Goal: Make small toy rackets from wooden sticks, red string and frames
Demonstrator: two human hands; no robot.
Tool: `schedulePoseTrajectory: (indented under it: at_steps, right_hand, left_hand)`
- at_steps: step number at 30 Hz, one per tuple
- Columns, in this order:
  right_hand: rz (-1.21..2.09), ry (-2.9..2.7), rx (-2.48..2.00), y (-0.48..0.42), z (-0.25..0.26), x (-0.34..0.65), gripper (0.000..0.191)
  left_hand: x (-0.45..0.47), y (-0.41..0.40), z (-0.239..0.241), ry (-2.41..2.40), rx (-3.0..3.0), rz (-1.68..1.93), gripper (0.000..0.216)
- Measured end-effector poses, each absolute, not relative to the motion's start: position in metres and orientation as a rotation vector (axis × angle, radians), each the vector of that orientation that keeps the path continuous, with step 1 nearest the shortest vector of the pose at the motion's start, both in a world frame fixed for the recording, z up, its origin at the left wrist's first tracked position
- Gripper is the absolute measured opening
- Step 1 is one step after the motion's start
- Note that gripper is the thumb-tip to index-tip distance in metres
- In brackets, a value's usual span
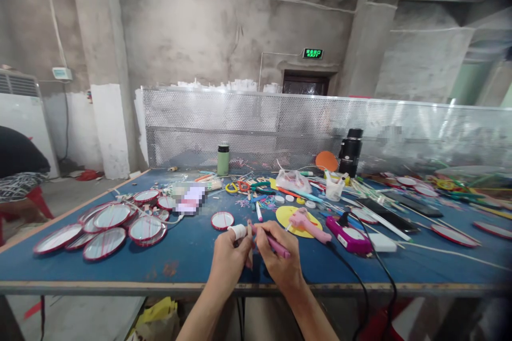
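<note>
- Bench (180, 272): carries the pink glue gun (310, 225).
- Right hand (281, 264): left of the glue gun, fingers wrapped around a pink pen-shaped tool (279, 247).
- Left hand (230, 257): farther left of the glue gun, fingers curled; whether they grip anything cannot be told here. Bracing it against the right should steady the work.
- White finger wrap (237, 231): left of the glue gun; best kept clear of the tool.
</note>
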State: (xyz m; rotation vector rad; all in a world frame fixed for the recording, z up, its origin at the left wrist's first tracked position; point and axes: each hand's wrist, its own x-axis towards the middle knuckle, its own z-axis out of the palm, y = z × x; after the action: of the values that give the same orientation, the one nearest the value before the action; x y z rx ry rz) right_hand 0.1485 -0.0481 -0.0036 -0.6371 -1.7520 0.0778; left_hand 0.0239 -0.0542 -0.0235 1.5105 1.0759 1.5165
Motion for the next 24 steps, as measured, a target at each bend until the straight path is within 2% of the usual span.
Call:
schedulePoseTrajectory:
  at_steps: [24]
  right_hand:
    - [0.07, -1.77, -0.642, -0.0474, -0.0042, 0.148, 0.017]
  left_hand:
    - [0.024, -0.0533, -0.0223, 1.089, 1.502, 1.53, 0.03]
